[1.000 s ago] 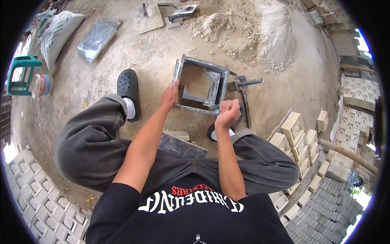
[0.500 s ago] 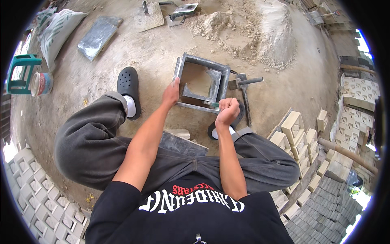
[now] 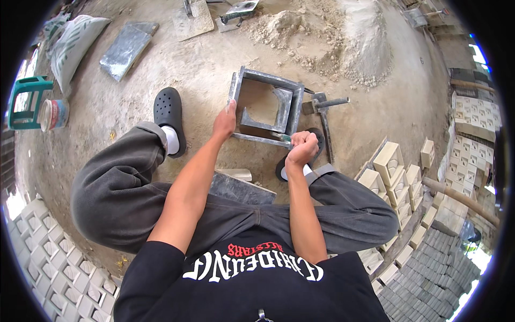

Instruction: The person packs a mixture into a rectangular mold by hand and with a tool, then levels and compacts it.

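Note:
A square grey metal mould point(image 3: 266, 106) stands on the sandy ground between my feet, its inside empty down to the dirt. My left hand point(image 3: 225, 121) grips the mould's left front corner. My right hand point(image 3: 302, 147) is a closed fist at the mould's front right corner, around a small tool with a green handle that pokes out toward the frame. A metal lever with a round bar point(image 3: 325, 104) sticks out from the mould's right side.
A heap of sandy mix point(image 3: 327, 32) lies beyond the mould. Flat metal plates point(image 3: 127, 49) and a sack point(image 3: 73, 45) lie at the far left, near a green stool point(image 3: 28, 101). Cast blocks point(image 3: 397, 169) are stacked right; patterned tiles point(image 3: 51, 263) lie lower left.
My head has dropped closer, so the mould looks larger and lower. Both hands stay on the mould's front edge; the right fist has shifted slightly.

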